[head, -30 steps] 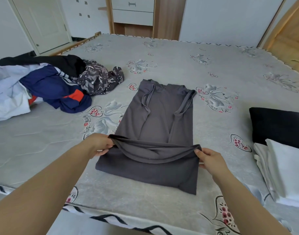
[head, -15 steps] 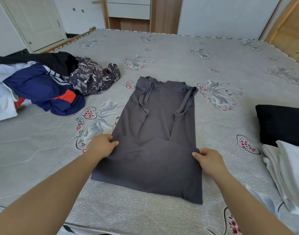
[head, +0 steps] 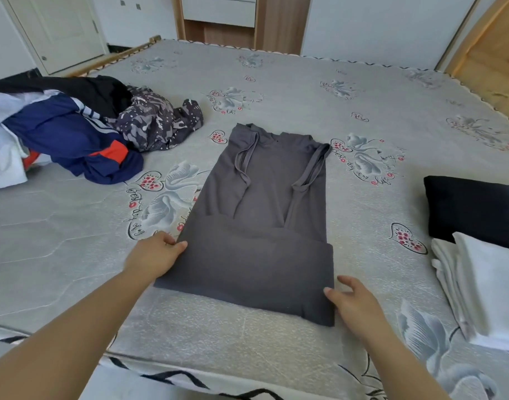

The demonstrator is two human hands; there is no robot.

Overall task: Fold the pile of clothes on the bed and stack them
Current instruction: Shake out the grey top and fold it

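A dark grey sleeveless top lies flat in the middle of the bed, straps toward the far side, its lower part folded up over the body. My left hand rests at the left edge of the fold, fingertips touching the cloth. My right hand hovers by the near right corner with fingers spread, holding nothing. An unfolded pile of clothes sits at the left: black, navy with an orange patch, white, and a patterned grey piece.
At the right edge lie a folded black garment and, nearer me, folded white garments. A wooden cabinet with drawers stands beyond the bed, a white door at the far left. The bed's near edge runs below my arms.
The lifted hem has been laid down flat over the top. My right hand has let go and slid back to the near right corner; the left stays at the left edge.
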